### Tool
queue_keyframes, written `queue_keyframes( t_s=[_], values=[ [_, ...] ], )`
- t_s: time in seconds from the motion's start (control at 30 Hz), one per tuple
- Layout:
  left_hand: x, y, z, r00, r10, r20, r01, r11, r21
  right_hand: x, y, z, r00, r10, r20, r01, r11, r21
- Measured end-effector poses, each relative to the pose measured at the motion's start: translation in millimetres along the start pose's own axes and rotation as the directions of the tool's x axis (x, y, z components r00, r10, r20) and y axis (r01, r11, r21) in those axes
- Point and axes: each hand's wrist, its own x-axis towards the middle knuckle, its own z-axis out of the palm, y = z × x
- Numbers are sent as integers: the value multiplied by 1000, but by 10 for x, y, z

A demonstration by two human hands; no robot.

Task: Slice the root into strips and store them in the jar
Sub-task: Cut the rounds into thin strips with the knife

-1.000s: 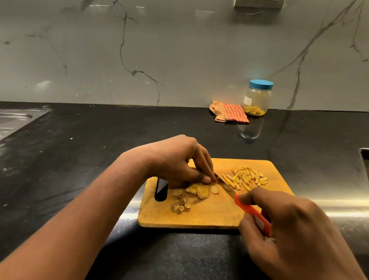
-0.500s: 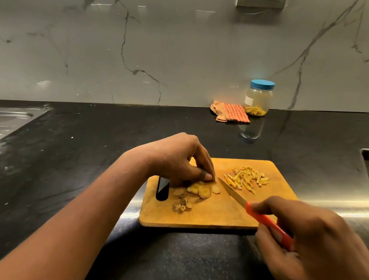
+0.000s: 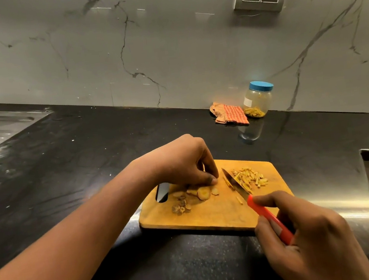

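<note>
My left hand [image 3: 181, 163] claws down on the root slices [image 3: 202, 193], fingertips [image 3: 212, 179] tucked back for safety; my right hand [image 3: 307, 241] grips the orange-handled knife [image 3: 236, 183], its edge fencing off the strips [image 3: 250, 177] piled right on the cutting board [image 3: 211, 218]. The jar [image 3: 258, 99] waits capped by the wall [image 3: 167, 48], white label [image 3: 248, 102] unreadable.

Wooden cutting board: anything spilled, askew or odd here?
Nothing much. One yellow strip lies apart from the strip pile, but on the rectangular wooden cutting board; no root pieces lie on the black counter.
</note>
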Motion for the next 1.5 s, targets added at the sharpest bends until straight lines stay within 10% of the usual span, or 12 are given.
queue_keyframes(
  t_s=[1.5],
  values=[
    [-618, 80, -301, 1000, -23, -12, 25, 984, 174, -107, 201, 12, 995, 23, -96, -14, 996, 90]
  ],
)
